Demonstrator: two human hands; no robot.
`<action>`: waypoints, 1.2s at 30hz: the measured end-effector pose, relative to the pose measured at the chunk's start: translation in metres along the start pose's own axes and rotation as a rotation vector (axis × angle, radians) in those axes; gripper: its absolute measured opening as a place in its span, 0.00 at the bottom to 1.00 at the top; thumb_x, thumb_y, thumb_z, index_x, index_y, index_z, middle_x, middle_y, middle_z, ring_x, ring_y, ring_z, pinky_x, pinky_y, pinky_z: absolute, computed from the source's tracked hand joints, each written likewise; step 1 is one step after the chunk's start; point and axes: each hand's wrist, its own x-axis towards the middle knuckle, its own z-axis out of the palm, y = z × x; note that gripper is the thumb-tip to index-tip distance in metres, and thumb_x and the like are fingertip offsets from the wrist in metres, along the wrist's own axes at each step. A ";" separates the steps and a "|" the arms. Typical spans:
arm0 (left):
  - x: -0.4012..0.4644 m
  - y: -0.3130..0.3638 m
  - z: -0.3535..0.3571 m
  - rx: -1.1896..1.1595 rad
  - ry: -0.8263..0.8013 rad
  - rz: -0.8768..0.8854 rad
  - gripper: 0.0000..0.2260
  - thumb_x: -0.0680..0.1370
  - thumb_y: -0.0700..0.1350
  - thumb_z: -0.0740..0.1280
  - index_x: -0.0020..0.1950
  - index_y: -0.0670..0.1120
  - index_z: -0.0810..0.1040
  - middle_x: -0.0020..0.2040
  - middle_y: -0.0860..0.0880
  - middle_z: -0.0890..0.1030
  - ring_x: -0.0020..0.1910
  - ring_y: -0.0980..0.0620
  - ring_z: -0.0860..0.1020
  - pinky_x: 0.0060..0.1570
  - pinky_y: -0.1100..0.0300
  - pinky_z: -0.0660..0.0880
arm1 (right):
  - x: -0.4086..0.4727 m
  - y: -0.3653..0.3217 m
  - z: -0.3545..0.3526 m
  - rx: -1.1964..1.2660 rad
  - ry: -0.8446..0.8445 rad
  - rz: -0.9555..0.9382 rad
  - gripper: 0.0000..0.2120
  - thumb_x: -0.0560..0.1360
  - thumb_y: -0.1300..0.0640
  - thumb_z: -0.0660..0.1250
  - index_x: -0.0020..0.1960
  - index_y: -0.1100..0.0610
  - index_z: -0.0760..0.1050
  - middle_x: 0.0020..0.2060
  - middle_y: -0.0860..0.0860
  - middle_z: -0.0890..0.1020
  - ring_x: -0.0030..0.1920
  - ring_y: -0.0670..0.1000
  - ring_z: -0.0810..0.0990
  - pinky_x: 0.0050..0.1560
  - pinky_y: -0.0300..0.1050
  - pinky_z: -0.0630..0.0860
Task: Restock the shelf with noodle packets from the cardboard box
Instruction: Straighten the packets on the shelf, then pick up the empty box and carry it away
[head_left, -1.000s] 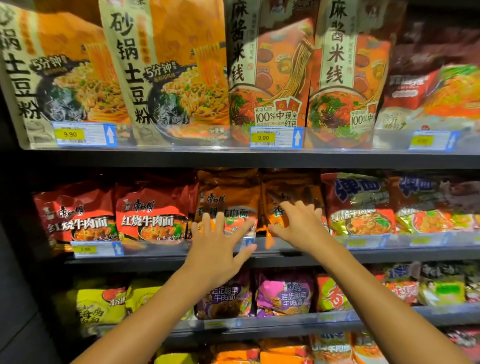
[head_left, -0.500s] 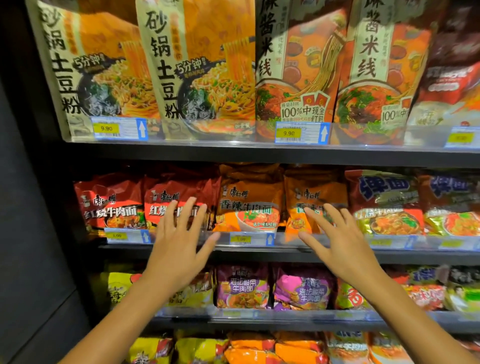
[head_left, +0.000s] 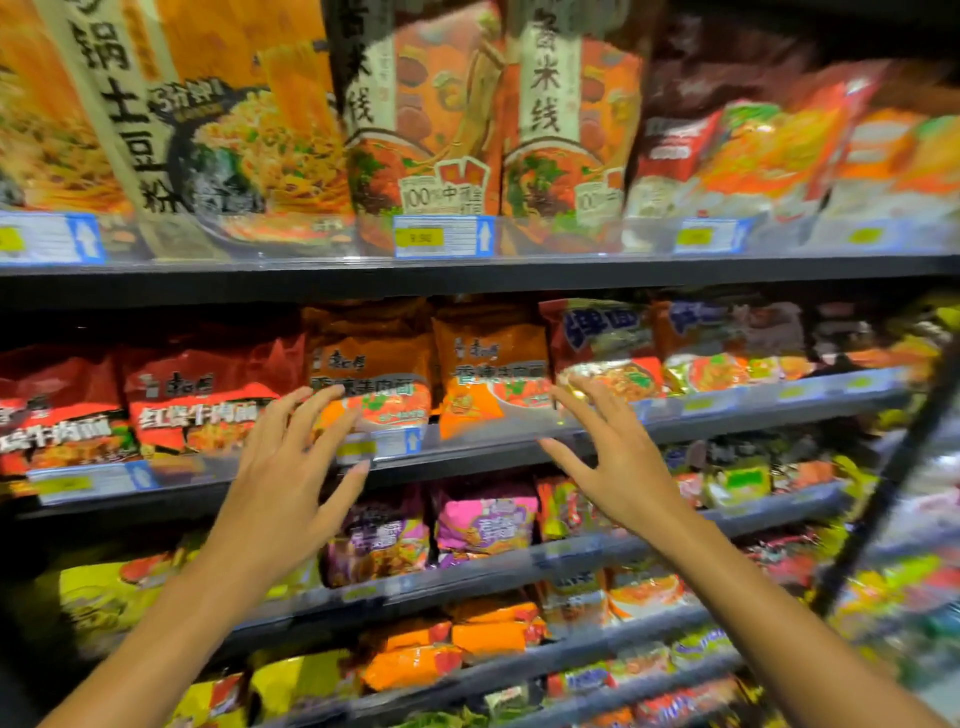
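Two orange noodle packets (head_left: 371, 364) (head_left: 488, 364) stand side by side on the second shelf (head_left: 519, 441), with red packets (head_left: 197, 400) to their left. My left hand (head_left: 291, 467) is open with spread fingers in front of the left orange packet's lower edge. My right hand (head_left: 613, 457) is open too, fingers apart, just right of the other orange packet. Neither hand holds anything. The cardboard box is out of view. The picture is blurred by motion.
Tall orange noodle bags (head_left: 426, 119) fill the top shelf behind blue price tags (head_left: 444, 236). Purple and pink packets (head_left: 483, 519) sit on the third shelf, yellow (head_left: 98, 597) and orange ones (head_left: 488, 634) lower down. A dark post (head_left: 893, 483) slants at the right.
The view has swung right and tilted. Both hands have drawn back from the orange packets and spread apart, staying open and holding nothing.
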 end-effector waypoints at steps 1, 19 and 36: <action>0.004 0.019 0.004 -0.017 -0.002 0.048 0.25 0.79 0.59 0.57 0.71 0.47 0.72 0.75 0.46 0.67 0.74 0.40 0.63 0.70 0.39 0.63 | -0.013 0.009 -0.010 -0.017 0.006 0.000 0.29 0.79 0.36 0.59 0.77 0.42 0.61 0.78 0.43 0.59 0.79 0.50 0.56 0.74 0.56 0.65; 0.063 0.449 0.132 -0.316 -0.262 0.560 0.33 0.77 0.70 0.52 0.71 0.49 0.73 0.72 0.44 0.71 0.70 0.37 0.69 0.69 0.38 0.66 | -0.310 0.236 -0.262 -0.302 0.070 0.435 0.39 0.72 0.27 0.54 0.75 0.49 0.69 0.74 0.53 0.70 0.73 0.55 0.64 0.75 0.53 0.60; 0.062 0.655 0.297 -0.619 -0.491 0.982 0.35 0.75 0.70 0.52 0.75 0.50 0.67 0.75 0.46 0.66 0.74 0.41 0.63 0.72 0.43 0.62 | -0.474 0.324 -0.271 -0.411 0.043 1.075 0.34 0.78 0.32 0.59 0.79 0.44 0.58 0.79 0.50 0.60 0.78 0.56 0.56 0.77 0.56 0.57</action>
